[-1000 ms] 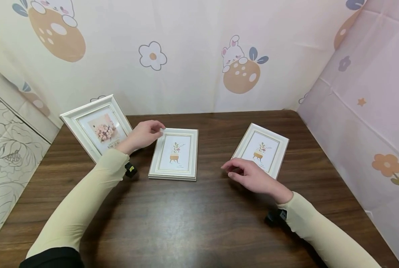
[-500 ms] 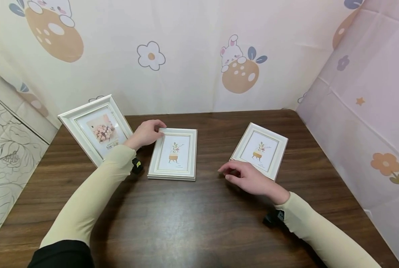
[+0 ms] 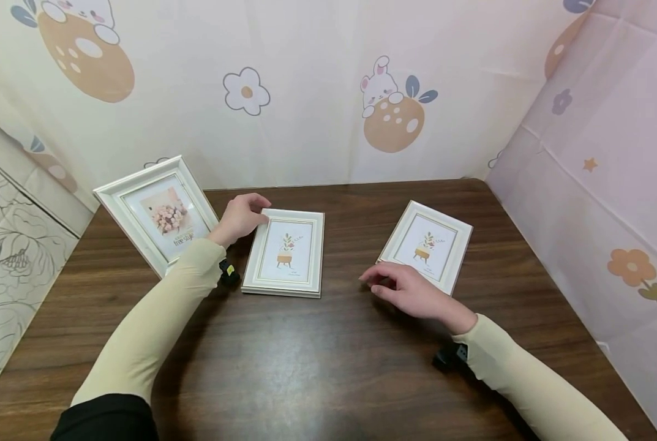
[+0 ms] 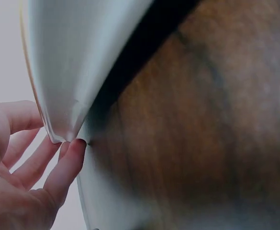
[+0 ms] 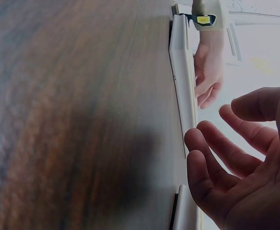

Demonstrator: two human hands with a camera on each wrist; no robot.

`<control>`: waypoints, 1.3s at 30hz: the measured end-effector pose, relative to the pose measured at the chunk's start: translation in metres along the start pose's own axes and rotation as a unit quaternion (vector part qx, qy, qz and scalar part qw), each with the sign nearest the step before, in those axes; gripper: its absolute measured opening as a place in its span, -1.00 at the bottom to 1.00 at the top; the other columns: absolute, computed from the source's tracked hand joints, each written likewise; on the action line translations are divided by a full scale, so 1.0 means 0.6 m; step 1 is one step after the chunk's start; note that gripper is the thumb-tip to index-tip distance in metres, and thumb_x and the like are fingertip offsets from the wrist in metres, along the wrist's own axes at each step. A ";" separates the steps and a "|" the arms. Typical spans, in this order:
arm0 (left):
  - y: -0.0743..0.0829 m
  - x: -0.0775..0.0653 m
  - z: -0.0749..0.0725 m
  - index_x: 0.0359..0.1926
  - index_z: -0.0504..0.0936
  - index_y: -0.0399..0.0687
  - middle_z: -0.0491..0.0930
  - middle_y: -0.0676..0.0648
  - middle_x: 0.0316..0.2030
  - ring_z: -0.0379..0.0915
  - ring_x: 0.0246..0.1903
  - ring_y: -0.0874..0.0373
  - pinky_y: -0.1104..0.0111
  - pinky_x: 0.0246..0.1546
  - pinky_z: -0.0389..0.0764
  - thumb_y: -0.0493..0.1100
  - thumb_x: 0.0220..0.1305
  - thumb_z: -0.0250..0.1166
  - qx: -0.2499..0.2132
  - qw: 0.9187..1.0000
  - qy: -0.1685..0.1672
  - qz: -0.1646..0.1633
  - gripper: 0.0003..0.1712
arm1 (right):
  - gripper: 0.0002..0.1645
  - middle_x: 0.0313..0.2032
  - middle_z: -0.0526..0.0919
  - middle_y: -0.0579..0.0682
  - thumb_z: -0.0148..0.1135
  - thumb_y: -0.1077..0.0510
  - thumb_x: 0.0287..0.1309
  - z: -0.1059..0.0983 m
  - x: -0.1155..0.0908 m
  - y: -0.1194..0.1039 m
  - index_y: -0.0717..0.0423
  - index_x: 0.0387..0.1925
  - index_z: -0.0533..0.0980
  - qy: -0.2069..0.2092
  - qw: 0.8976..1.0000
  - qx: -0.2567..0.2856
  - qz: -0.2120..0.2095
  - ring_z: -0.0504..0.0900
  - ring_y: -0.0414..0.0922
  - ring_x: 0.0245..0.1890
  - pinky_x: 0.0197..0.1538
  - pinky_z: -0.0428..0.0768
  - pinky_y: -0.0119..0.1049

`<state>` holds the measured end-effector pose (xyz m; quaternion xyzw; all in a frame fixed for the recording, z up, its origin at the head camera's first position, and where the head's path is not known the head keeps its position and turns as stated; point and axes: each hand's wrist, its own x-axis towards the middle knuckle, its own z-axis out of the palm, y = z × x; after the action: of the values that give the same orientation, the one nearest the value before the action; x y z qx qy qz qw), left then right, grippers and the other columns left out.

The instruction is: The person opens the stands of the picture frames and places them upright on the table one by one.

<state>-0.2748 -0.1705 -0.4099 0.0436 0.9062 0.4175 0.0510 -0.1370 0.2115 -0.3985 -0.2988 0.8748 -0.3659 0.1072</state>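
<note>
A white picture frame (image 3: 319, 257) with a potted-plant print lies flat in the middle of the table. My left hand (image 3: 242, 217) grips its far left corner, the thumb at the side and the fingers by the far edge. Close up in the left wrist view, fingertips (image 4: 77, 149) meet at the frame's white corner (image 4: 65, 129). A similar picture frame (image 3: 455, 245) lies turned at an angle on the right. My right hand (image 3: 411, 291) hovers over its near left corner, holding nothing, with relaxed fingers parted in the right wrist view.
A larger white picture frame (image 3: 121, 190) with a flower photo stands tilted at the back left, partly behind my left forearm. Dark wooden table (image 3: 284, 361) stretches in front of both hands. Patterned curtains (image 3: 306, 135) border its back and sides.
My left hand has moved slightly right and closed in on the middle frame's corner. The right hand has shifted a little left, then stayed. The frames keep their places; the view drifts slightly.
</note>
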 end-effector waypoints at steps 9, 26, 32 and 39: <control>0.003 -0.002 -0.003 0.08 0.59 -0.17 0.58 -0.15 0.04 0.45 0.02 -0.04 0.12 -0.03 0.54 -0.31 0.25 0.34 -0.050 0.999 0.004 -0.008 -0.63 | -0.73 -0.13 0.66 -0.02 0.22 0.27 0.32 -0.007 0.000 -0.001 0.07 0.03 0.61 0.010 1.000 0.007 0.006 0.56 -0.17 -0.16 -0.05 0.58 -0.11; 0.021 -0.030 -0.022 0.02 0.65 -0.09 0.60 -0.07 0.05 0.53 0.03 0.01 0.16 -0.07 0.60 -0.30 0.22 0.39 -0.074 0.996 0.054 -0.003 -0.67 | -0.71 -0.06 0.68 0.05 0.22 0.28 0.33 -0.030 0.009 0.005 0.15 0.06 0.59 0.032 0.999 0.008 -0.001 0.59 -0.14 -0.11 -0.01 0.62 -0.11; 0.032 -0.049 -0.033 0.02 0.67 -0.06 0.65 -0.10 0.03 0.58 0.03 0.01 0.16 -0.03 0.60 -0.26 0.22 0.41 -0.055 0.995 0.077 0.025 -0.67 | -0.73 -0.06 0.68 0.04 0.23 0.29 0.33 -0.037 0.014 0.015 0.15 0.04 0.59 0.042 0.999 -0.001 -0.004 0.61 -0.14 -0.09 -0.03 0.63 -0.12; 0.049 -0.070 -0.046 0.08 0.66 -0.06 0.62 -0.12 0.04 0.56 0.04 0.01 0.14 0.03 0.57 -0.28 0.22 0.39 -0.062 0.991 0.089 0.074 -0.62 | -0.71 -0.04 0.67 -0.01 0.20 0.29 0.33 -0.054 0.014 0.018 0.13 0.05 0.59 0.060 0.998 -0.025 0.010 0.63 -0.12 -0.09 -0.04 0.63 -0.11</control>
<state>-0.2358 -0.1773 -0.3677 0.0697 0.8740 0.4774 -0.0581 -0.1619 0.2310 -0.3830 -0.2699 0.8915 -0.3604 0.0507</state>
